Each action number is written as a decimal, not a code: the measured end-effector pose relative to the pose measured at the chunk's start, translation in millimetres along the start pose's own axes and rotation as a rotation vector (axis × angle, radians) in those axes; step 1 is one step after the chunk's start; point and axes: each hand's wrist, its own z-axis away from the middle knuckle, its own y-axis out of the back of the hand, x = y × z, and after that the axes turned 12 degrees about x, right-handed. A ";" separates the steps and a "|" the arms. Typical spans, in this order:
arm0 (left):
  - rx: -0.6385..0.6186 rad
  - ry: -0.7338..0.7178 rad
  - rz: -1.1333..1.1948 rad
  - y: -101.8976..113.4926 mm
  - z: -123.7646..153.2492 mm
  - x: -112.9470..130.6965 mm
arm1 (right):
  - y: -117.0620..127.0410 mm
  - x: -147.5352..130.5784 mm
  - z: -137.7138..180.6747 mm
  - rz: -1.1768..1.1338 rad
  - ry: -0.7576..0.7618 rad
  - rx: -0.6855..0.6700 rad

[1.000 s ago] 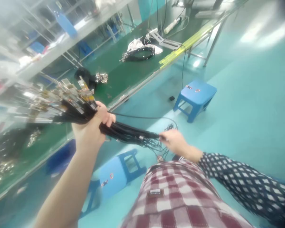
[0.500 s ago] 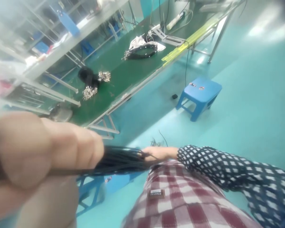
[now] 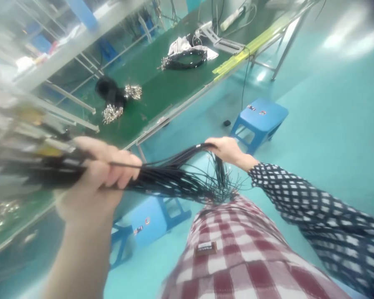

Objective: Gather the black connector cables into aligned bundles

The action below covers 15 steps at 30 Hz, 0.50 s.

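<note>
My left hand (image 3: 96,178) is closed round a thick bundle of thin black cables (image 3: 168,180), held in the air over the floor. Blurred metal connector ends (image 3: 28,145) fan out to the left of that fist. My right hand (image 3: 226,148), in a checked dark sleeve, pinches a few strands of the same bundle and holds them lifted, so the loose cable tails hang down in a spray above my red plaid apron (image 3: 237,253).
A long green workbench (image 3: 162,97) runs along the left with coiled black cable bundles (image 3: 112,97) and another coil (image 3: 183,62) on it. Two blue plastic stools stand on the teal floor: one (image 3: 262,120) ahead, one (image 3: 149,222) tipped below my hands.
My right hand has risen from near my waist to about chest height, lifting some strands and spreading the tails. My left fist has moved back away from the camera, with the connector ends in view again.
</note>
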 end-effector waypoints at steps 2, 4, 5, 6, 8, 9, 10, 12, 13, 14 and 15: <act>-0.087 -0.059 0.016 -14.3 -0.6 -0.5 | -1.5 1.5 0.8 -0.014 -0.055 0.003; -0.031 -0.049 0.022 -26.5 -2.3 -0.2 | -2.5 4.3 9.4 -0.064 -0.011 -0.128; 0.040 -0.022 0.011 -30.9 -3.3 -0.8 | -1.0 7.4 14.8 -0.075 0.004 -0.175; 0.110 0.003 0.001 -34.2 -4.3 -2.3 | 2.8 11.5 19.4 -0.073 0.003 -0.194; 0.226 0.030 -0.006 -38.1 -7.2 -9.0 | 17.0 18.0 23.1 -0.041 -0.047 -0.150; 0.269 0.038 0.003 -39.3 -9.3 -14.1 | 26.0 17.6 22.0 -0.034 -0.080 -0.080; 0.297 0.046 0.013 -40.4 -11.8 -19.9 | 34.7 12.8 19.6 -0.044 -0.101 0.000; 0.331 0.085 0.024 -43.3 -17.9 -32.1 | 45.2 -11.3 13.5 -0.144 -0.077 0.154; 0.338 0.099 0.026 -45.1 -21.0 -37.8 | 45.0 -29.0 10.7 -0.213 -0.021 0.166; 0.339 0.097 0.030 -47.2 -24.0 -43.0 | 40.5 -48.4 8.1 -0.259 0.048 0.107; 0.337 0.077 0.033 -49.2 -26.6 -47.5 | 32.2 -67.3 5.4 -0.247 0.080 0.083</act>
